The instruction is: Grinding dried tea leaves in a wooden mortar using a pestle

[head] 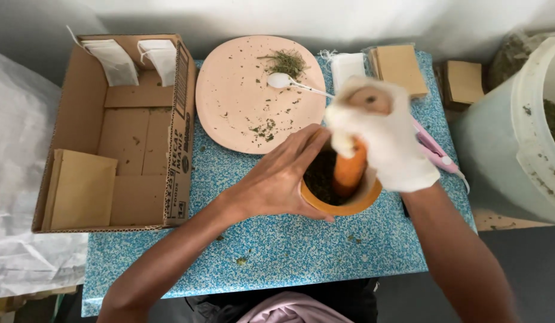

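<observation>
Overhead, bare left hand cups an orange mortar of dark herbs; gloved right hand grips the wooden pestle inside it.

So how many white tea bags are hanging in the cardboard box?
2: one tea bag at the back left of the box, the other tea bag beside it at the back right. Others may be hidden.

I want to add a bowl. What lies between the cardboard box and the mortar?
In the head view, only the left hand and its wrist, over bare speckled tabletop. The hand grips the mortar; the cardboard box stands apart.
</observation>
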